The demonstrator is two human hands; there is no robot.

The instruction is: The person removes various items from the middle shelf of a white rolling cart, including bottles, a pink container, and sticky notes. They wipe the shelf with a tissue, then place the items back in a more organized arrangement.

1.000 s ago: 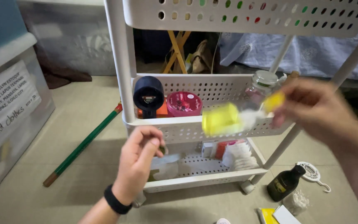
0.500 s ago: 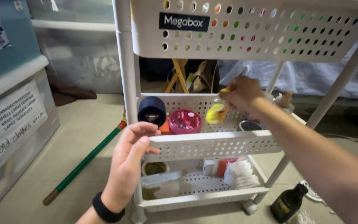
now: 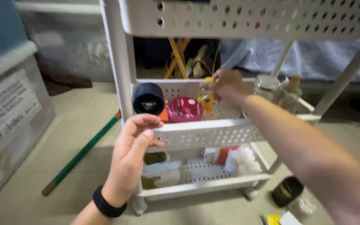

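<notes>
- The step in hand looks like setting a small yellow bottle (image 3: 208, 101) into the middle tray (image 3: 205, 134) of a white rolling cart (image 3: 119, 62); the right hand (image 3: 226, 84) reaches over the tray's front wall, its fingers (image 3: 213, 79) pinched on the bottle's top.
- The bottle hangs upright below those fingers, at the back of the tray, just beside a pink round tub (image 3: 184, 109) on its left.
- The left hand (image 3: 132, 154) is at the tray's front left corner; its fingers (image 3: 144, 123) are curled loosely, clasping nothing, and whether they touch the wall I cannot tell.
- By my judgement the next move calls for lowering the bottle into the gap right of the tub before the fingers let go, without knocking the tub.
- Middle tray: left of the fingers, a dark round object (image 3: 148, 98) and the tub, with something orange between them; right of them, a clear glass jar (image 3: 266, 86) with a pale lid.
- Bottom tray (image 3: 201, 187), below the fingers: a clear bag (image 3: 161, 171), small boxes (image 3: 215, 155), white pads (image 3: 242, 161).
- Top tray (image 3: 246, 21): contents show only as coloured specks through the holes.
- On the floor to the right stands a dark bottle (image 3: 286, 191).
</notes>
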